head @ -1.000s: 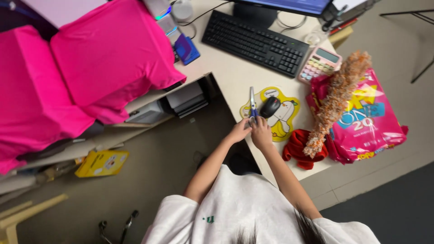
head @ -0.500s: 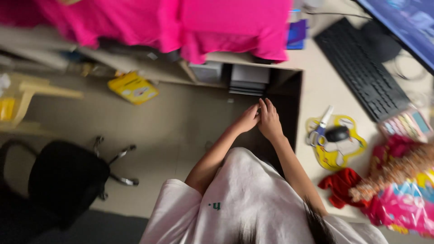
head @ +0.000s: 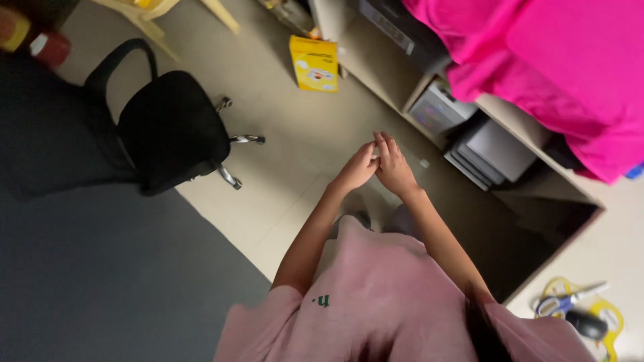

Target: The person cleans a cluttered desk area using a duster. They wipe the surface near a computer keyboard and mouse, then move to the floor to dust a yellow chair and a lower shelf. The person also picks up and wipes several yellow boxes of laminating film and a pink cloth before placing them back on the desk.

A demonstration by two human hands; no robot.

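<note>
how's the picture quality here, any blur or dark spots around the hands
Head view: dim and soft throughout, with slight motion blur; the left hand and right hand meet at the fingertips, edges smeared, so anything between them is unclear; the black chair and the floor at left sink into shadow; the pink cloth is brightest.

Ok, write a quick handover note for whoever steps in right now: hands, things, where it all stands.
Left hand and right hand: raised together over the floor, fingertips touching; whether they pinch anything small cannot be told.
Scissors and a black roll lie on a yellow sheet on the desk, apart from both hands.
Black chair stands to the left; a yellow box lies on the floor.
Done and left: the picture does not show.
</note>
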